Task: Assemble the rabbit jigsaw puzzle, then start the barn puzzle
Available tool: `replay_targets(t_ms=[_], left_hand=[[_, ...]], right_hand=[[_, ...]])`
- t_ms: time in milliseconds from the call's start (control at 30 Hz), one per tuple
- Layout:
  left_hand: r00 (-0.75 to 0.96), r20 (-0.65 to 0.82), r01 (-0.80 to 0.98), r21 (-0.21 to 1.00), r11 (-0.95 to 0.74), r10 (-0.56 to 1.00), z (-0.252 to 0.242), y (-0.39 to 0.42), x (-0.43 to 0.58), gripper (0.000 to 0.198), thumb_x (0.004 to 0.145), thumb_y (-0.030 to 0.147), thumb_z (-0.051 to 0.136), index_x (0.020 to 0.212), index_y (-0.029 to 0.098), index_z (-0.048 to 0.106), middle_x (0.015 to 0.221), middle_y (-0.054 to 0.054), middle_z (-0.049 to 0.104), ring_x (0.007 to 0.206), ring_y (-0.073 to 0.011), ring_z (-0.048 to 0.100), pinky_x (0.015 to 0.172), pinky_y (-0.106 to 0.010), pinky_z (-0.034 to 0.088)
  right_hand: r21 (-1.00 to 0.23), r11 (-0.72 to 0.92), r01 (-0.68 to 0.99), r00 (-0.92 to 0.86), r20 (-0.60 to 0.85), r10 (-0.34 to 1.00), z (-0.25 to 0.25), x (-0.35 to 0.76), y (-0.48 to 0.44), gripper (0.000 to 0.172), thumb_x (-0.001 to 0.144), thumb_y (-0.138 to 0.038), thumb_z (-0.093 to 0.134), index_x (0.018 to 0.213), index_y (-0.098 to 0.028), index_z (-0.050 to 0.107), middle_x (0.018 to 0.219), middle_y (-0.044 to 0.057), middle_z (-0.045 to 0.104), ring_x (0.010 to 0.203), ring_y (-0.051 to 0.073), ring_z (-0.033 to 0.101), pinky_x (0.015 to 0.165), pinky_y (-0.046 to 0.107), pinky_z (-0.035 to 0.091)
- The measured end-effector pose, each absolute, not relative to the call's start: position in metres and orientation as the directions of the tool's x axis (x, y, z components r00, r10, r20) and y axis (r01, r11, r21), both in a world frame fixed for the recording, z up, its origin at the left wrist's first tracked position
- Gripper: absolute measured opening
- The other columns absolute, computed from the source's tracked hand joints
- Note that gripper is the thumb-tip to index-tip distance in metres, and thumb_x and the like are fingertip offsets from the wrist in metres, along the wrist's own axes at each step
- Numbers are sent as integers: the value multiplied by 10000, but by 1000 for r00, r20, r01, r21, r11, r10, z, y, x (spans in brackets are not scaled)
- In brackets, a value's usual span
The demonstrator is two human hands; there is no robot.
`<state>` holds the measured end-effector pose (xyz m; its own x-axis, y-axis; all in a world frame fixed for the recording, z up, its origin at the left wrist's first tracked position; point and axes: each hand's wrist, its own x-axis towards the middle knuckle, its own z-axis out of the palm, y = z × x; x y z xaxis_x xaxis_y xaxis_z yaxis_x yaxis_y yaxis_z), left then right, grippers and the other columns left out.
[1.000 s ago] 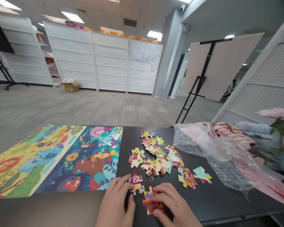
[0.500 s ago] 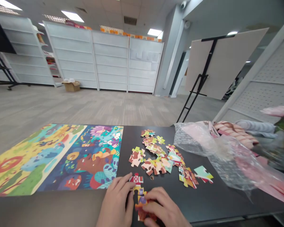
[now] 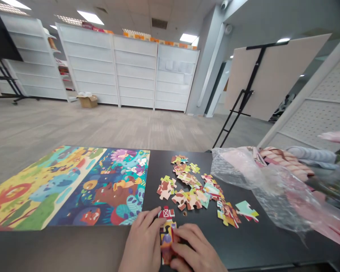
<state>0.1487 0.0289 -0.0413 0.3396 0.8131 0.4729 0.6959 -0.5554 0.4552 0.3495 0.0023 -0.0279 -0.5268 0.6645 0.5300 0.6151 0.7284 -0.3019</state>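
A short strip of jigsaw puzzle pieces lies on the black table close in front of me. At its top is a piece with a red barn [image 3: 166, 213]; below is a yellow and purple puzzle piece [image 3: 167, 238]. My left hand [image 3: 143, 241] lies along the strip's left side, fingers bent and pressed against the barn piece and the piece under it. From the right, my right hand [image 3: 197, 247] pinches the edge of the yellow and purple piece. Its fingertips partly cover the lower pieces. How tightly the pieces fit together cannot be made out.
Loose puzzle pieces [image 3: 191, 189] are heaped beyond my hands. Picture sheets with animals [image 3: 116, 189] lie to the left. Clear plastic wrapping [image 3: 272, 189] covers the table's right side near rolled fabric [image 3: 286, 162]. An easel [image 3: 243, 94] stands behind the table.
The yellow and purple piece has shifted left and turned slightly under my right fingers. My left hand stays along the strip. The whole view has moved a little.
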Motion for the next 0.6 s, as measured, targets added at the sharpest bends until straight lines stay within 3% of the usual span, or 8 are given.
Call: replay_targets(t_ms=[100,300,600], left_hand=[[339,472,691,462,-555,814,-41,29,149,346,886,78,444,1032,204,732,1214,-126,725,1034,-280,685,856,-448,622],[339,481,673,476,-566,808,-42,29,148,355,869,72,445,1033,201,732,1220,-133,722,1029,-275,686,854,-440,621],[352,447,642,524,-560,822,-44,30,145,458,718,43,463,1044,197,747,1240,-133,721,1019,-271,686,857,-442,619]], right_hand=[[-274,706,654,-509,532,677,-30,344,4,97,855,-138,696,890,-229,687,977,45,732,890,196,650,812,283,589],[-249,713,655,-547,495,675,-33,344,3,151,843,-144,727,958,-240,711,1003,33,748,905,195,642,818,280,585],[-282,685,671,-489,527,695,-40,339,0,169,838,-118,684,956,-234,717,961,35,745,842,197,609,755,293,570]])
